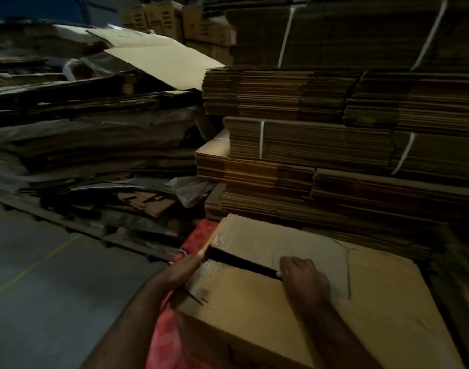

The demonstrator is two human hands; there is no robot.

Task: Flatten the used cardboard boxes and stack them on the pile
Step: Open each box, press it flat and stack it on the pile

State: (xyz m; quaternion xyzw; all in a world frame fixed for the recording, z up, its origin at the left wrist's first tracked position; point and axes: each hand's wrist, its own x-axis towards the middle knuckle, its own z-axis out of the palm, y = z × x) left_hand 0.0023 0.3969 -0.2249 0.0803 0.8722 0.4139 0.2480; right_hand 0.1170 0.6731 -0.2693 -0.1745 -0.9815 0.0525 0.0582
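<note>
A brown cardboard box (374,302) lies close in front of me at the lower right, its top flaps parted by a dark slit. My left hand (183,270) grips the left end of the box by the near flap's edge. My right hand (302,275) rests on top with its fingers curled into the slit, holding the flap edge. A messy pile of flattened used cardboard (95,134) fills the left and centre, a pale flat sheet (161,59) lying on its top.
Tall neat stacks of strapped flat cartons (347,129) stand right behind the box. Red patterned cloth (164,334) shows under the box. Grey floor with a yellow line (28,270) lies at lower left. Printed boxes (161,20) stand at the far back.
</note>
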